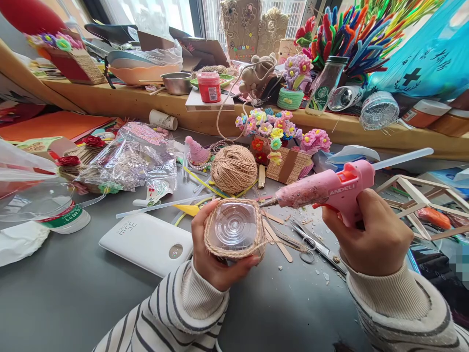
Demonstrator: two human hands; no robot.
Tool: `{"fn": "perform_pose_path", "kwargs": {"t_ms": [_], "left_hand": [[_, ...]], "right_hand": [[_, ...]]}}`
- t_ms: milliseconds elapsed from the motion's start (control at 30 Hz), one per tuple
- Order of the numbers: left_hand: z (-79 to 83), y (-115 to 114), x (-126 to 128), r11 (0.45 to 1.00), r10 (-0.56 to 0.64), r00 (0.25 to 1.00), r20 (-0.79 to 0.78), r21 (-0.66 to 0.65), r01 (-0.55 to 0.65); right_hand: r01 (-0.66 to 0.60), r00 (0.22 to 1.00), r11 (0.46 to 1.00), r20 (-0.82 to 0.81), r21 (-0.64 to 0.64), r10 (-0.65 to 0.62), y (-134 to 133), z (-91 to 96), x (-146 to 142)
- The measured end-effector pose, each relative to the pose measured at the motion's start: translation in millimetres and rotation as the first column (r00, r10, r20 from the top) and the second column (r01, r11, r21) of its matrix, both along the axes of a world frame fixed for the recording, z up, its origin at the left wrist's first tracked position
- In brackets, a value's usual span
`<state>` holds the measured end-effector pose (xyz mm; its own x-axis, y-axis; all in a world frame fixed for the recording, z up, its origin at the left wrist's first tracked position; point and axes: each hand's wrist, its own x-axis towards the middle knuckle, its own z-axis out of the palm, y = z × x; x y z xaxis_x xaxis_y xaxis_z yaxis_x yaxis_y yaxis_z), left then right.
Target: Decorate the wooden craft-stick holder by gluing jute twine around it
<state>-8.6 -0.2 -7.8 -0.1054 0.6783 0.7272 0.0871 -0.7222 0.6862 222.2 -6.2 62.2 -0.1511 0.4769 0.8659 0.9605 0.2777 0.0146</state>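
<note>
My left hand is closed round a clear plastic bottle, held with its bottom facing me. Jute twine is wound round the bottle's rim. My right hand grips a pink glue gun with a clear glue stick poking out of its back. The gun's metal nozzle touches the twine at the bottle's upper right edge. A ball of jute twine lies just behind the bottle on the grey table.
A white power bank lies left of the bottle. Scissors and wooden sticks lie under the glue gun. A wooden stick frame stands at right. Plastic bags, paper flowers and pipe cleaners crowd the back shelf.
</note>
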Motion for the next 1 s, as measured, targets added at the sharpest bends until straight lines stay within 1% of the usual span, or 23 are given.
{"fn": "perform_pose_path", "kwargs": {"t_ms": [500,667,900,1000], "left_hand": [[-0.4,-0.2,0.1,1.000,0.009,1.000,-0.011,-0.005,-0.009],[-1.3,-0.2,0.9,1.000,-0.010,1.000,0.019,-0.012,0.010],[-3.0,-0.9,1.6,0.999,0.031,0.999,0.017,-0.034,-0.031],[-2.7,-0.6,1.8,1.000,0.009,1.000,0.022,-0.030,-0.008]], "right_hand": [[0.002,1.000,1.000,-0.002,0.017,-0.002,1.2,-0.5,0.2],[0.019,1.000,1.000,-0.021,-0.020,-0.020,-0.3,0.2,-0.6],[0.042,0.998,0.999,-0.034,-0.034,-0.043,-1.0,-0.7,-0.7],[0.048,0.998,0.998,-0.030,-0.040,-0.049,-1.0,-1.1,-0.5]]}}
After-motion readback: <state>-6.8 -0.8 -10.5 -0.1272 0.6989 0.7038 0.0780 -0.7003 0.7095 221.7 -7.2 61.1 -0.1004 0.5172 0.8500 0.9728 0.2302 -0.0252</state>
